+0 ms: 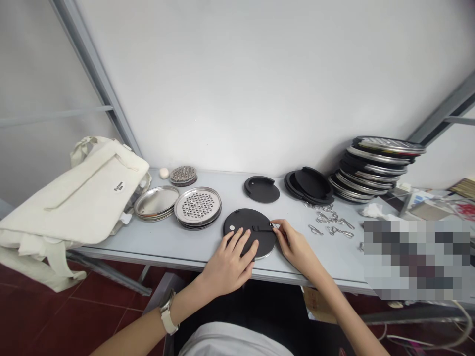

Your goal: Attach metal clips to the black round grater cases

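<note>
In the head view, a round black plastic disc with a small pale hole near its left edge is seen lying flat on the pale grey bench, close to the near edge and directly in front of the person. A thin steel rim is visible under the disc's near side. The left hand is laid open on the disc, its fingers spread and pressed flat on the black surface; a white wristwatch is worn on that wrist. The right hand is held at the disc's right rim, where thumb and forefinger are pinched shut on a small metal clip at the end of a short black tab.

Left of the disc, a perforated round steel plate and a plain steel plate are set side by side, with a cream canvas bag beyond them. Loose wire clips are scattered to the right. Further back, a single black lid, a pile of black lids and a leaning stack of steel-rimmed discs are ranged along the wall.
</note>
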Motion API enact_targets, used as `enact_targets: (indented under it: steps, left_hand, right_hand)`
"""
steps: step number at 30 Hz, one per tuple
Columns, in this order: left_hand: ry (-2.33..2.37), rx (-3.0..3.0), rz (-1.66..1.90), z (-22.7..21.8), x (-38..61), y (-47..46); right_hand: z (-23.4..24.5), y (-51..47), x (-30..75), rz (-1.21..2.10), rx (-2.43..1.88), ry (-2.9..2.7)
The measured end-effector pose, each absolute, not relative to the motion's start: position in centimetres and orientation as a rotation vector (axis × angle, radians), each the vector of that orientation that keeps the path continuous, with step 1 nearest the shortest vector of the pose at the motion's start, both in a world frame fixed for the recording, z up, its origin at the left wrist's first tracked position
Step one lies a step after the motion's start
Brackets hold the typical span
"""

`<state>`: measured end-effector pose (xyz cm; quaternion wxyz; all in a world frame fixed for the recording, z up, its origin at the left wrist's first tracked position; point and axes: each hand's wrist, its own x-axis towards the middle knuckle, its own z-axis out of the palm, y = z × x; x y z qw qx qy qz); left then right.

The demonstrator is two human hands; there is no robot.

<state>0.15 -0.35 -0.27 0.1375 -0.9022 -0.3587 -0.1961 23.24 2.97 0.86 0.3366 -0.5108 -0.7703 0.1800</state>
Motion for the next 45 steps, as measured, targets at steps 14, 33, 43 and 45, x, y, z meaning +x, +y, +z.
enact_targets:
  steps: [14, 33, 43, 45]
  left_hand:
    - [-1.037, -2.606, -0.565, -0.37, 0.13, -0.32]
    - [-1.033, -2.608, -0.559, -0.31, 0.11, -0.32]
    - [-1.035, -2.613, -0.551, -0.38, 0.10, -0.26]
    - [-1.036, -2.622, -0.543, -0.36, 0.09, -0.27]
  right_hand:
    - [0.73, 2.97, 23.24, 0.385, -1.334, -2.014]
    - [0.93, 3.10, 23.24, 0.406, -1.333, -2.013]
    - [0.88, 3.07, 23.15, 0.387, -1.341, -2.018]
    - [0.85, 3.08, 23.15, 0.383, -1.342, -2.021]
